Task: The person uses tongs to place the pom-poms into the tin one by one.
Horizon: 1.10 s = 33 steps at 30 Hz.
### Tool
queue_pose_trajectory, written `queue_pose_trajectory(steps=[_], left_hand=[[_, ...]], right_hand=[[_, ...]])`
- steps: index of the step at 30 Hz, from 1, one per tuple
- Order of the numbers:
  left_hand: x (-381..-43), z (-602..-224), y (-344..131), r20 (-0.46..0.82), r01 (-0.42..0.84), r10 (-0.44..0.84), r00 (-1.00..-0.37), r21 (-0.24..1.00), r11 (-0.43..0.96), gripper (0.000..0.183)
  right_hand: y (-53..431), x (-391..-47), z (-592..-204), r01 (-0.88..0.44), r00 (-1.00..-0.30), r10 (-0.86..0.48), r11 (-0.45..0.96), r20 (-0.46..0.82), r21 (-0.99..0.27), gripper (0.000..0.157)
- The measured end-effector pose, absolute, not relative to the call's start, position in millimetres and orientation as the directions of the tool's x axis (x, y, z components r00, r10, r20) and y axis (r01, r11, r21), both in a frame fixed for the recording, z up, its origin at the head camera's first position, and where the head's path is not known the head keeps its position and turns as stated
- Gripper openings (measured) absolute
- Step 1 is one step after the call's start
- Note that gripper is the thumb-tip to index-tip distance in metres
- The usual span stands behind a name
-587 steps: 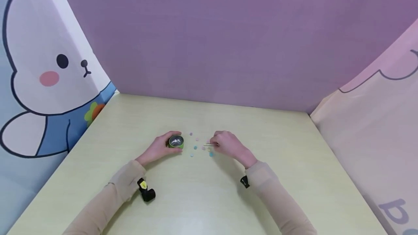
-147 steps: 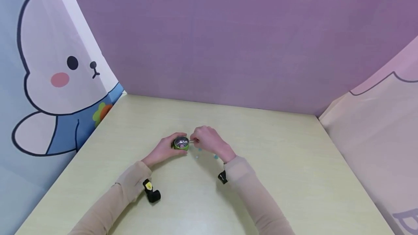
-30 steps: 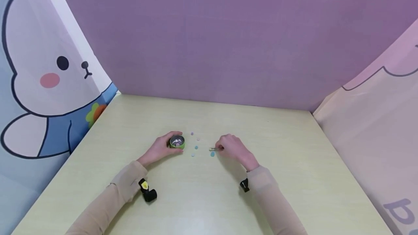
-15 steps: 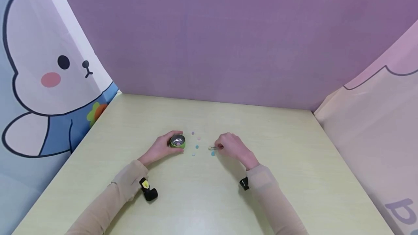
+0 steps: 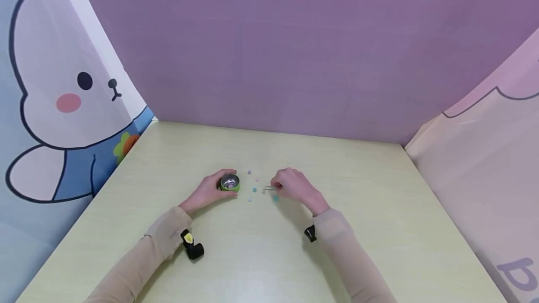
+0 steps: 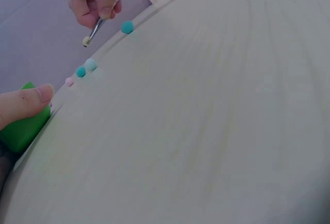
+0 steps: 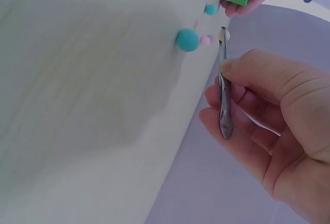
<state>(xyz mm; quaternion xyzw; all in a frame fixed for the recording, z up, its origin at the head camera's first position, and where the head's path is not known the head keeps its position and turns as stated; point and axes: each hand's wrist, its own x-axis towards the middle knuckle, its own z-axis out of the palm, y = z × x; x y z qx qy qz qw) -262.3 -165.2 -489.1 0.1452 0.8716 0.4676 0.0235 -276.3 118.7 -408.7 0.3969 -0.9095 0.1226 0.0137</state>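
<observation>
My left hand (image 5: pixel 210 189) grips a small round green cup (image 5: pixel 230 189) with a metal inside, upright on the table; a pinkish ball lies in it. My right hand (image 5: pixel 296 186) pinches metal tweezers (image 7: pixel 225 92) between thumb and fingers. A small pale yellow ball (image 6: pixel 86 41) sits between the tweezer tips, above the table. Between the hands lie a purple ball (image 5: pixel 249 172), a pink ball (image 5: pixel 257 179), a teal ball (image 5: pixel 254 190) and a pale blue ball (image 5: pixel 250 200). A bigger teal ball (image 5: pixel 275 198) lies just below the right hand.
The pale wooden table (image 5: pixel 252 256) ends at a purple backdrop (image 5: pixel 273 60). Printed cloths hang at both sides, the left one showing a cartoon rabbit (image 5: pixel 50 102). Black wrist cameras (image 5: pixel 193 249) hang by both sleeves.
The right hand has lifted the yellow ball with the tweezers and moved slightly left towards the cup. Compared with the oldest frame, fewer balls lie near the right hand, and the cup holds one.
</observation>
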Motion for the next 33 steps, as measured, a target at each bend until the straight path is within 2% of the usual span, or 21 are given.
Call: queue_pose_trajectory(steps=[15, 28, 33], left_hand=[[-260.1, -491.9, -169.9, 0.105, 0.242, 0.279, -0.954, 0.820, 0.518, 0.076], [-256.3, -493.3, -175.8, 0.126, 0.269, 0.296, -0.947, 0.816, 0.512, 0.074], [-253.9, -493.1, -178.3, 0.112, 0.259, 0.304, -0.946, 0.823, 0.505, 0.074]], right_hand=[[86.1, -272.5, -396.4, -0.767, -0.641, -0.752, 0.625, 0.154, -0.142, 0.043], [60.1, -267.9, -392.2, -0.783, -0.622, -0.763, 0.606, 0.174, -0.142, 0.045], [50.8, -266.2, -393.7, -0.782, -0.623, -0.766, 0.606, 0.159, -0.149, 0.040]])
